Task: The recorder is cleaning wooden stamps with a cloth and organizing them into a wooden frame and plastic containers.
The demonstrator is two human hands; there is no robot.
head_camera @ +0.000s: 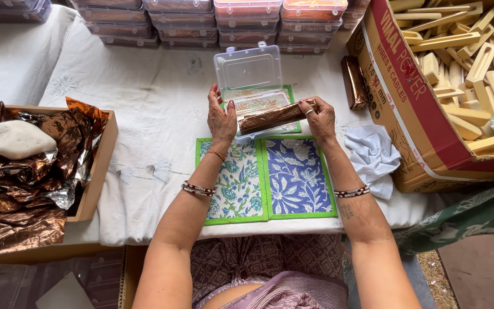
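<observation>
both hands hold one foil-wrapped bar (271, 117) by its ends, slightly tilted, just above the open clear plastic box (251, 91) — the left hand (222, 118) has fingers raised and closed against the bar's left end, the right hand (317, 117) pinches the right end. two patterned cloth mats (267, 178) lie side by side below the box on the white cloth (150, 103). another wrapped bar (354, 82) rests beside the cardboard carton (407, 114) of pale wooden pieces — a tray of copper foil (95, 177) sits far left.
</observation>
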